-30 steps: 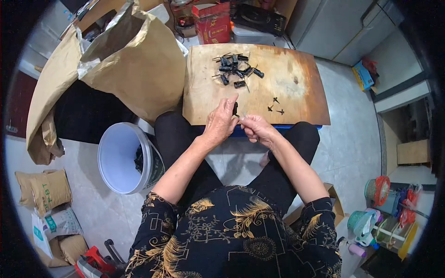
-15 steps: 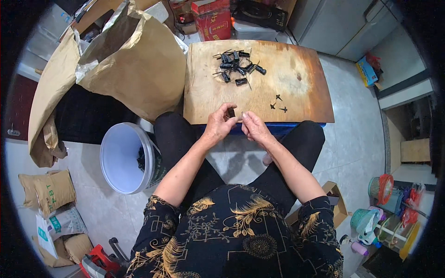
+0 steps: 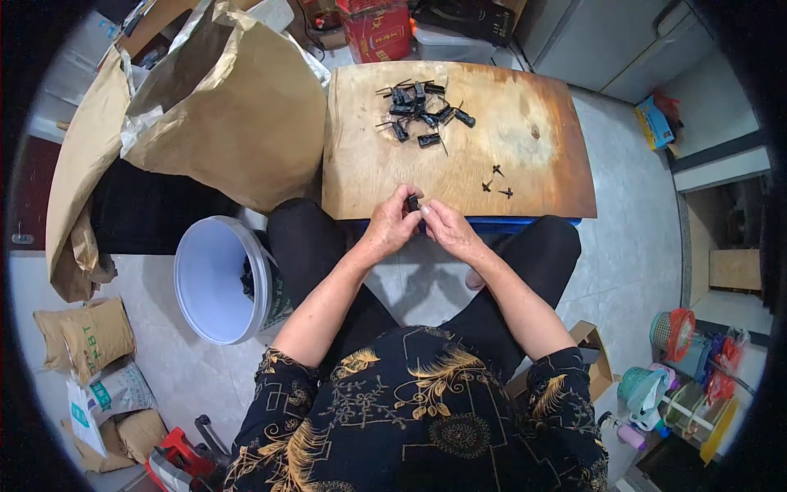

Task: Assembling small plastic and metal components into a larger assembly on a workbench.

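Note:
Over the near edge of a wooden board (image 3: 377, 168), my two hands meet. A small black plastic part (image 3: 413, 202) is pinched in the fingers of my left hand (image 3: 392, 223). My right hand (image 3: 451, 231) is closed, its thumb and fingertips touching the near end of that part; whether it grips something of its own is hidden. Farther off on the board lies a loose pile of black plastic parts (image 3: 420, 100) with thin stems sticking out. Several small black pointed pieces (image 3: 498, 171) lie apart, to the right of my hands.
A large brown paper sack (image 3: 238, 115) stands open against the board's left side. Left of my knee is a white bucket (image 3: 215, 279) with black parts inside. Filled bags (image 3: 98, 336) rest on the floor at left, and baskets (image 3: 676, 332) at right. A red box (image 3: 375, 31) stands behind the board.
My right hand has come in against my left, and the fingertips now meet at the black part. That part shows more upright between the fingers. The view has shifted slightly.

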Available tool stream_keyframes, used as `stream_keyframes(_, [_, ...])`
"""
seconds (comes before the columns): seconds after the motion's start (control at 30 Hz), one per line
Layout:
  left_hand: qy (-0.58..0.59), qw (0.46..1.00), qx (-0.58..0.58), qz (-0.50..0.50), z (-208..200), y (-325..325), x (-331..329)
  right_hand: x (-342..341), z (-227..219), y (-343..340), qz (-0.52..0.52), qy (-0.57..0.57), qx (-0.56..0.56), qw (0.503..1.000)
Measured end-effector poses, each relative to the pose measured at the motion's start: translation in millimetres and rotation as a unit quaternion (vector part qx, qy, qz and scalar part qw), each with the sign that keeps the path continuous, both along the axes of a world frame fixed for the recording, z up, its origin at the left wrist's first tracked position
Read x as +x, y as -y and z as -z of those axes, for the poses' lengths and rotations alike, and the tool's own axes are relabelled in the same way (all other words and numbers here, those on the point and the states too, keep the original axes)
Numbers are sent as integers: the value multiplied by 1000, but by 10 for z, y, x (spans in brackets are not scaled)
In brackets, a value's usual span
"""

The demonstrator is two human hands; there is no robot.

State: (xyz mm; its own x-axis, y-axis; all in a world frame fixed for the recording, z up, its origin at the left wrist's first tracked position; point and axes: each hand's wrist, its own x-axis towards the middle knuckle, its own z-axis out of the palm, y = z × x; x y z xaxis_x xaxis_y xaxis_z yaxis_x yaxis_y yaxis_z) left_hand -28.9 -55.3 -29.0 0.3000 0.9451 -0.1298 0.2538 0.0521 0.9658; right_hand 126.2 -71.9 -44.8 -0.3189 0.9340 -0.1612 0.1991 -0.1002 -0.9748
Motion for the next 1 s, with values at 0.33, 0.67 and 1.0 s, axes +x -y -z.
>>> stream_keyframes(0.33, [-104, 994, 31, 25, -88, -67, 64, -3, -86, -51, 12, 22, 0, 1000])
stream_keyframes(0.67, [-159, 969, 189, -24, 78, -145, 109, -78, 88, -178, 82, 38, 87, 992])
stream_keyframes(1.0, [388, 892, -224, -64, -263, -152, -61, 100, -182, -87, 85, -152, -134, 976])
